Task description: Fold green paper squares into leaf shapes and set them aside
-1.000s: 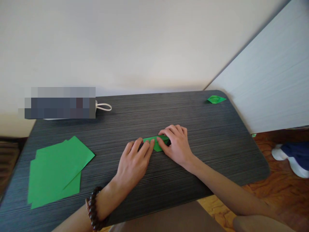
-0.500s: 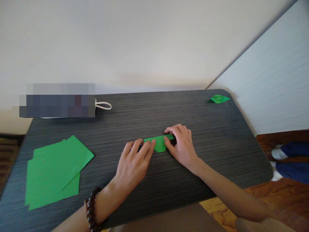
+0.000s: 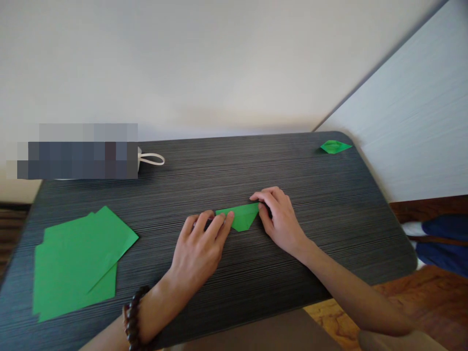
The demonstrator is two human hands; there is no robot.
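A small folded green paper piece (image 3: 241,216) lies in the middle of the dark striped table (image 3: 219,175). My left hand (image 3: 199,246), with a bead bracelet on the wrist, lies flat with its fingers stretched out, the fingertips pressing the paper's left end. My right hand (image 3: 280,219) has its fingers curled and pinched on the paper's right end. The paper's lower point shows between the two hands.
A stack of flat green paper sheets (image 3: 78,261) lies at the table's left front. A finished folded green shape (image 3: 334,146) sits at the far right corner, beside a white panel (image 3: 413,126). A white loop (image 3: 151,159) lies at the back left.
My right hand has slid to the right along the folded paper, uncovering more of it. My left hand has stayed on the left end. The view shifted slightly.
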